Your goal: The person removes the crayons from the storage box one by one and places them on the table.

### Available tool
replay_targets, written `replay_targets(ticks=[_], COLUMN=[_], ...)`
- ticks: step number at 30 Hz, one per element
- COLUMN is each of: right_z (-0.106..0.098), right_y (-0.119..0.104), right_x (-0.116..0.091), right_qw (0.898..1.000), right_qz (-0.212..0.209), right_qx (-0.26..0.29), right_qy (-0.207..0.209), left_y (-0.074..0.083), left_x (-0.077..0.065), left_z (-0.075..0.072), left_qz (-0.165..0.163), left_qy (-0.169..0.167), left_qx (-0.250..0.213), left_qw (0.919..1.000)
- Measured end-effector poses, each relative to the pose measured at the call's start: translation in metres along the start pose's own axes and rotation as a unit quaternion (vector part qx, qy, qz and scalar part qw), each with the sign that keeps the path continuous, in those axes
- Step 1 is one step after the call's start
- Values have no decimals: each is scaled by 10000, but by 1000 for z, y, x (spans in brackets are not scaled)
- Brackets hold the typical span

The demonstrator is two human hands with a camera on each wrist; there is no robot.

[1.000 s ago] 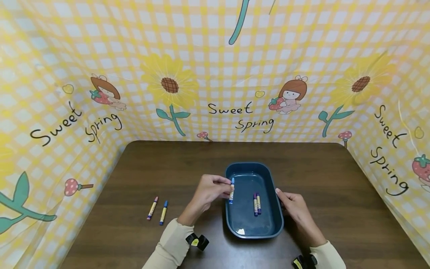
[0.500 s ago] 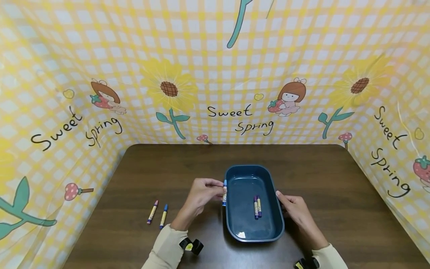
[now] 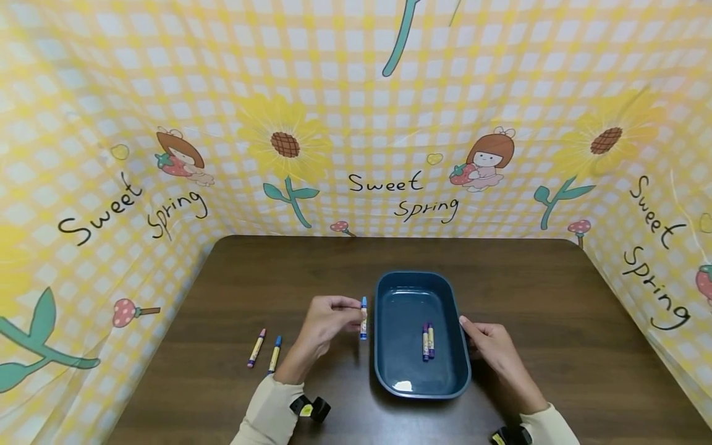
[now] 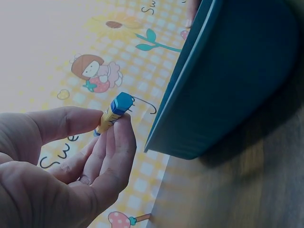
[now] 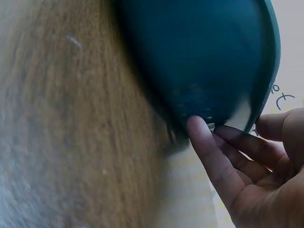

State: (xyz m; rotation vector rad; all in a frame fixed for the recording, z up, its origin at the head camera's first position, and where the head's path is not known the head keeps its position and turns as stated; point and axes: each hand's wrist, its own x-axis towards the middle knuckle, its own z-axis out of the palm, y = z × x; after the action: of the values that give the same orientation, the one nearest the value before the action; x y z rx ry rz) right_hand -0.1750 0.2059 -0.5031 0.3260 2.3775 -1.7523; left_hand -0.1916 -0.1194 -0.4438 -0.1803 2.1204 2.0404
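Note:
My left hand [image 3: 325,324] pinches a blue crayon [image 3: 364,319] upright between thumb and fingertips, just left of the dark blue tray [image 3: 381,371] and apart from it. In the left wrist view, the crayon's blue end [image 4: 122,102] and yellow wrapper show above the fingers. My right hand [image 3: 495,346] holds the tray's right side. Seen from the right wrist, its thumb lies at the rim and its fingers [image 5: 209,152] rest against the outer wall. Two purple crayons [image 3: 425,343] lie side by side inside the tray.
On the table [image 3: 311,266], left of my left forearm, lie a pink-tipped crayon [image 3: 256,348] and another blue crayon [image 3: 275,354], its lower end near the sleeve. A yellow checked cloth [image 3: 384,123] stands round the table's back and sides.
My left hand has carried the blue crayon leftward, from over the tray's left edge to outside it. The right hand keeps its place on the tray. The view shifts slightly.

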Motion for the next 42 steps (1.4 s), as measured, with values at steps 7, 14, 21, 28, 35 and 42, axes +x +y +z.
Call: replay_targets(ticks=[7, 14, 21, 28, 35, 42], right_z=[-2, -1, 0, 1, 2, 4], right_y=[-2, -1, 0, 0, 0, 2], right_x=[1, 0, 1, 1, 0, 1], right_qw=[9998, 9997, 9999, 9999, 9999, 9998], right_qz=[11, 87, -2, 19, 70, 68], right_qx=[-207, -189, -35, -115, -47, 28], right_qy=[63, 117, 95, 89, 148, 176], left_y=[-3, -11, -13, -17, -20, -22], left_x=[1, -1, -2, -4, -7, -9], left_z=[-9, -22, -25, -33, -39, -45], left_qz=[-1, -85, -116, -181, -116, -135], left_qy=[59, 227, 293, 397, 438, 428], left_qx=[-163, -223, -235, -114, -246, -192], left_qw=[9998, 9995, 9992, 9990, 9987, 9988])
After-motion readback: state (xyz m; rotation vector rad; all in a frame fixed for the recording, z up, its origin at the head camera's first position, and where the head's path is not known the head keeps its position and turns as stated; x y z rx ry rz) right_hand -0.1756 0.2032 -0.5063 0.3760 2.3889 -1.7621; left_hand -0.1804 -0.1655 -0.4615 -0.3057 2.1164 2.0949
